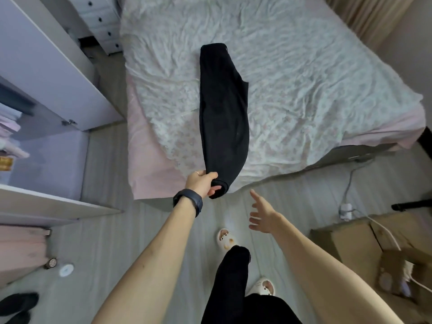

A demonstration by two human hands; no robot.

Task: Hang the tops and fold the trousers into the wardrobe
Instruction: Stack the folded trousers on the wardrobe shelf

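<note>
Black trousers point(223, 113) lie lengthwise on the bed point(315, 78), folded leg on leg, with the waist at the far end. My left hand point(202, 183) grips the near leg ends at the bed's front edge, thumb on top. My right hand point(261, 213) hovers over the floor just right of that end, fingers spread and holding nothing. The open wardrobe point(42, 146) stands at the left with folded pale clothes on its shelves.
A white drawer unit point(102, 22) stands beyond the bed's far left corner. Cardboard boxes point(378, 251) and a white cable with a plug strip point(346, 210) lie on the floor at the right. Dark shoes point(16, 305) sit at the lower left.
</note>
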